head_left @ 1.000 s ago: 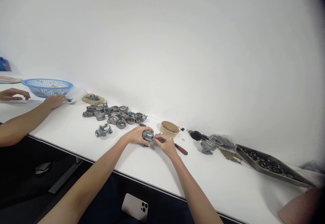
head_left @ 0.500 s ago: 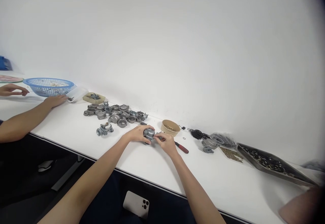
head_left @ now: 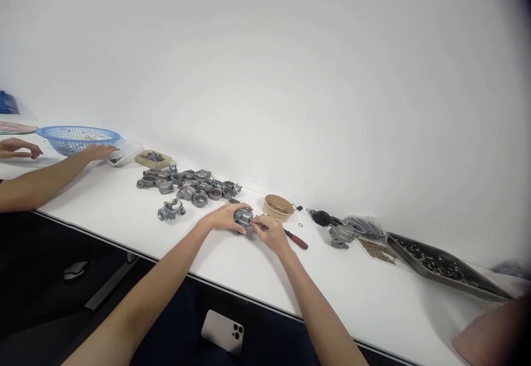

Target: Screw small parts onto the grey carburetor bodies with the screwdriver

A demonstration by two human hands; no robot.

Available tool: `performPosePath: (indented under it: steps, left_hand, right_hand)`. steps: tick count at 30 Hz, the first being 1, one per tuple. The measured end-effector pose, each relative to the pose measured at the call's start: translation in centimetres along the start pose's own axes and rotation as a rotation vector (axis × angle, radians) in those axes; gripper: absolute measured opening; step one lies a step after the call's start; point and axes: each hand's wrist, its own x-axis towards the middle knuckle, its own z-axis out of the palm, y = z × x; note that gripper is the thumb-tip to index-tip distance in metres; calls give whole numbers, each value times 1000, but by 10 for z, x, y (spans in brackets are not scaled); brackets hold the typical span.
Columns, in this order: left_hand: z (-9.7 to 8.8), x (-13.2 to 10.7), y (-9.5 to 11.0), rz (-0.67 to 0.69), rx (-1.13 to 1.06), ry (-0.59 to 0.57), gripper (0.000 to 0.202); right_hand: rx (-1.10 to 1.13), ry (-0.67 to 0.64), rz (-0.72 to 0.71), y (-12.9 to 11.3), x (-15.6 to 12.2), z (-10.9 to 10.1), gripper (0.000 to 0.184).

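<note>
My left hand (head_left: 226,217) is wrapped round a grey metal carburetor (head_left: 244,217), its rounded bowl turned upward, over the white table. At the carburetor's right side, the fingertips of my right hand (head_left: 269,232) are pinched together against it. What sits between those fingertips is too small to make out. Just right of my right hand lies a screwdriver (head_left: 298,240) with a red and black handle, partly hidden by the hand. Behind it stands a round paper bowl (head_left: 286,215) with small brass-coloured parts. Another carburetor (head_left: 171,210) lies left of my hands.
Several grey metal bowls (head_left: 200,200) are piled at back left, near a yellowish tray (head_left: 143,158). A co-worker's hand (head_left: 102,152) reaches over a clear container beside a blue basket (head_left: 45,132). Right are black rings (head_left: 321,218), a dark tray (head_left: 418,265) and someone's blurred arm (head_left: 493,330).
My two hands stay almost still at the carburetor. On the left, the co-worker's arm has moved up, its hand now over the clear container.
</note>
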Motion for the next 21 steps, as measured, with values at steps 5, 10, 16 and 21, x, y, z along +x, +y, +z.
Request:
performPosePath:
  steps: [5, 10, 16, 21]
  left_hand:
    - [-33, -53, 34, -1, 184, 517, 60]
    - [-72, -148, 38, -426, 494, 1015, 55]
    - [-61, -171, -1, -685, 354, 766, 54]
    - [-43, -145, -16, -574, 151, 758, 39]
  right_hand:
    - [-3, 10, -16, 3, 0, 1, 15]
    - [-73, 64, -64, 7, -2, 3, 14]
    - [-123, 63, -81, 10, -4, 5, 15]
    - [-59, 46, -12, 10, -4, 7, 13]
